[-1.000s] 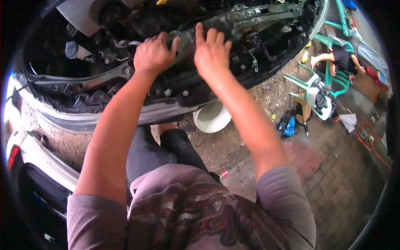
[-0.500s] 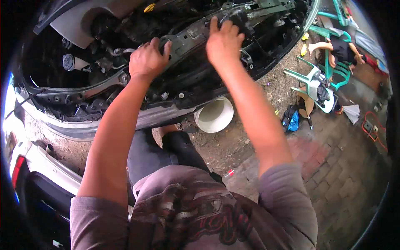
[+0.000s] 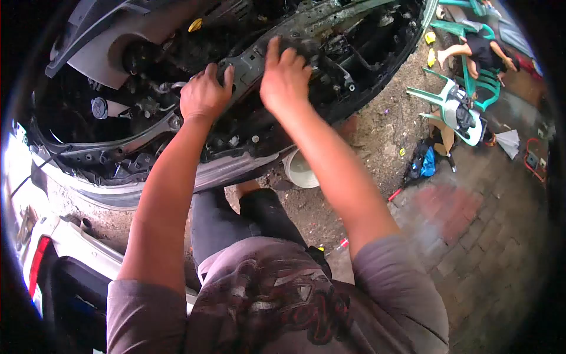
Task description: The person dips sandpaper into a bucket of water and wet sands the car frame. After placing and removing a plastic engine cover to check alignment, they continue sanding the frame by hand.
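Note:
My left hand (image 3: 204,97) is closed over the edge of a grey metal crossmember (image 3: 250,64) at the front of a car's engine bay, thumb raised beside its fingers. To its right, my right hand (image 3: 286,79) rests on the same crossmember with its index finger extended and the other fingers bent. A dark, soft-looking piece (image 3: 302,48) lies against those fingers; its kind cannot be made out. Above my left hand is a yellow handle (image 3: 195,25), and a round reservoir cap (image 3: 99,107) sits at the left of the bay.
A curved bumper frame (image 3: 200,177) runs before my body, with a white bucket (image 3: 302,172) below it. At lower left stands a white car part with a red lamp (image 3: 39,265). To the right are a plastic chair (image 3: 466,115) and a seated person (image 3: 480,53).
My right hand has slid left along the crossmember, nearer my left hand, and the dark piece has shifted with it. My left hand keeps its place on the metal. The view has shifted slightly.

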Available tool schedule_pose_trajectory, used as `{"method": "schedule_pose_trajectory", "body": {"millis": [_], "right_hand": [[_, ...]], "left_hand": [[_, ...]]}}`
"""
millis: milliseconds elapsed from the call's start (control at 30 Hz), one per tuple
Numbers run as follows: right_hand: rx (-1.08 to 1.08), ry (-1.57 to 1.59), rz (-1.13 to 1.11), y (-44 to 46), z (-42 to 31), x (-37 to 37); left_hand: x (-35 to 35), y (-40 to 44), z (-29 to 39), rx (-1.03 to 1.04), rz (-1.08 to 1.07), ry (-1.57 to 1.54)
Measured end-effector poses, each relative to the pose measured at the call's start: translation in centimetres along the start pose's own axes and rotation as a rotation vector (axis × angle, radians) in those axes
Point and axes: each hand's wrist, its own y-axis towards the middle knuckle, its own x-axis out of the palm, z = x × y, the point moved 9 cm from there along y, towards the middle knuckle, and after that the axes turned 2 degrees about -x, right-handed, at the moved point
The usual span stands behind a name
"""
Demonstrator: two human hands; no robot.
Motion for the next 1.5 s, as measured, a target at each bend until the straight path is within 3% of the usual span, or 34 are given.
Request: {"method": "schedule_pose_trajectory", "body": {"millis": [100, 167, 300, 367, 400, 433, 633, 700, 767, 900, 967, 1167, 1300, 1367, 1500], "right_hand": [[0.068, 0.033, 0.006, -0.3, 0.4, 0.0], [0.028, 0.115, -0.155, -3.3, -2.4, 1.4], [0.121, 0.176, -0.092, 0.2, 1.8, 0.4], [0.165, 0.173, -0.054, -1.4, 0.2, 0.4], [0.146, 0.072, -0.085, -2.9, -1.6, 1.4], [0.139, 0.209, -0.232, -4.2, -2.8, 2.0], [0.274, 0.298, -0.092, -1.9, 0.6, 0.8], [0.237, 0.292, -0.224, -4.3, -1.8, 2.1], [0.221, 0.234, -0.138, -3.9, -0.8, 1.1], [0.373, 0.411, -0.008, -2.5, 0.5, 1.4], [0.429, 0.496, -0.14, -5.1, -2.5, 2.6], [0.648, 0.635, -0.025, -2.3, 2.0, 2.2], [0.603, 0.665, -0.216, -5.8, -4.8, 3.1], [0.64, 0.67, -0.034, -4.4, -3.0, 2.1], [0.735, 0.691, 0.018, -1.9, 0.6, 1.4]], "left_hand": [[0.2, -0.1, 0.0, 0.002, 0.003, 0.002], [-0.1, 0.7, 0.4, -0.012, 0.037, -0.013], [0.1, -0.4, 0.0, 0.028, 0.046, 0.012], [0.2, 0.3, 0.2, -0.002, 0.015, 0.022], [0.1, 0.3, 0.3, -0.018, 0.036, 0.004], [-0.1, 0.7, 0.7, -0.014, 0.036, 0.001], [0.3, 0.4, 0.2, -0.026, -0.011, 0.02], [0.5, 0.7, 0.6, 0.002, 0.028, 0.024], [0.7, 0.4, 0.2, -0.023, -0.024, 0.048], [1.1, 0.6, 0.0, -0.013, -0.034, 0.064], [0.9, 1.0, 0.7, -0.02, -0.067, 0.063], [1.1, 0.7, 0.2, -0.021, -0.087, 0.068], [1.5, 1.0, 0.2, -0.002, -0.097, 0.073], [2.0, 1.1, -0.1, 0.011, -0.099, 0.096], [1.5, 1.0, 0.5, 0.029, -0.118, 0.102]]}}
